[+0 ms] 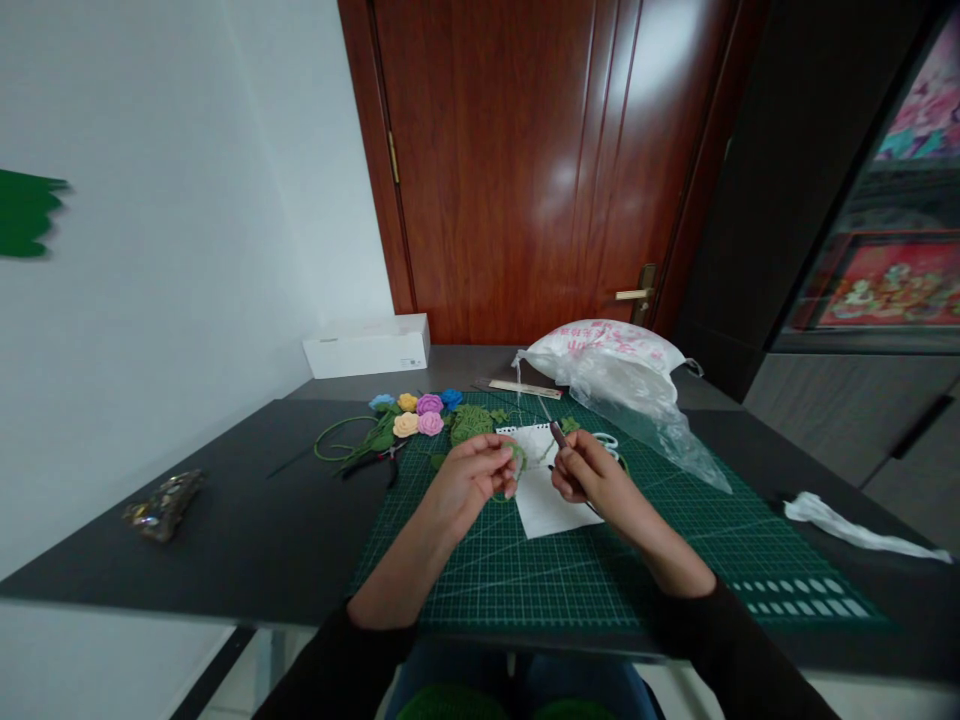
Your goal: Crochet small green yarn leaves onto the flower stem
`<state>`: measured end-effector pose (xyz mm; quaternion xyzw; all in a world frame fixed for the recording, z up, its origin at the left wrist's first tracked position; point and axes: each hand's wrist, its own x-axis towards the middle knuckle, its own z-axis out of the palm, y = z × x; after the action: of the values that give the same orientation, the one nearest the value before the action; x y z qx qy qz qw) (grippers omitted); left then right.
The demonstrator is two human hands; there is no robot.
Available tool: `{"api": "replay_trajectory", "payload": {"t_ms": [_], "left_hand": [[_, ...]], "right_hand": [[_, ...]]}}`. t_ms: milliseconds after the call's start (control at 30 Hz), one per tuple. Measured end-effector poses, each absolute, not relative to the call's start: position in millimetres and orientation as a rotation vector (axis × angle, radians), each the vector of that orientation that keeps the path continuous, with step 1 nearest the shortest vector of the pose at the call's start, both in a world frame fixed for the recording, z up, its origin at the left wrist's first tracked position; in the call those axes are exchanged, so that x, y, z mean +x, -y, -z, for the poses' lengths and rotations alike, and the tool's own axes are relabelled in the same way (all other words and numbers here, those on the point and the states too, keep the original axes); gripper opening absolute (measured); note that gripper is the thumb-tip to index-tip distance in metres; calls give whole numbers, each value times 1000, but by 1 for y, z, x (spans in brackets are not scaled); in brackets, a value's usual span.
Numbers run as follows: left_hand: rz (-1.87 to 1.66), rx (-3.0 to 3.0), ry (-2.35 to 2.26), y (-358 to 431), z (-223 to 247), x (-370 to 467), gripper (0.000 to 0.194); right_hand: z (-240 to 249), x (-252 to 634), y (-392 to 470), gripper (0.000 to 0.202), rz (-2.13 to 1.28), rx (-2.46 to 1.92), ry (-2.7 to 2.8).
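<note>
My left hand (476, 470) pinches a small piece of green yarn work (517, 455) between thumb and fingers. Green yarn runs from it toward the right. In my right hand (596, 470), the fingers are closed around a slim tool with a dark brown handle (557, 433), pointing up and away; its exact kind is unclear. Under and between both hands lies a white notebook sheet (551, 510) with a perforated top edge. Just beyond the left hand sits a ball of green yarn (471, 423). White-handled scissors (606, 441) are partly hidden behind the right hand.
Crocheted flowers (429, 404) with green stems and black-handled pliers (375, 460) lie left on the green cutting mat (465, 580). A ruler (525, 388), a white plastic bag (615, 360) and a white box (367, 347) stand behind. A shiny hair claw (166, 505) is far left.
</note>
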<state>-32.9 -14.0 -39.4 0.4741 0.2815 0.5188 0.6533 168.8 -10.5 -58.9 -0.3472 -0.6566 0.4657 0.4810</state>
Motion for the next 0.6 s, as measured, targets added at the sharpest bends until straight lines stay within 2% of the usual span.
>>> {"api": "replay_trajectory", "payload": {"t_ms": [133, 367, 600], "left_hand": [[-1225, 1136, -659, 22, 22, -28, 31], [-1206, 1224, -758, 46, 29, -21, 23], [-1055, 1307, -810, 0, 12, -35, 20]], "right_hand": [[45, 158, 7, 40, -1218, -784, 1524], [41, 164, 3, 43, -1373, -772, 1661], [15, 188, -29, 39, -1679, -709, 1609]]}}
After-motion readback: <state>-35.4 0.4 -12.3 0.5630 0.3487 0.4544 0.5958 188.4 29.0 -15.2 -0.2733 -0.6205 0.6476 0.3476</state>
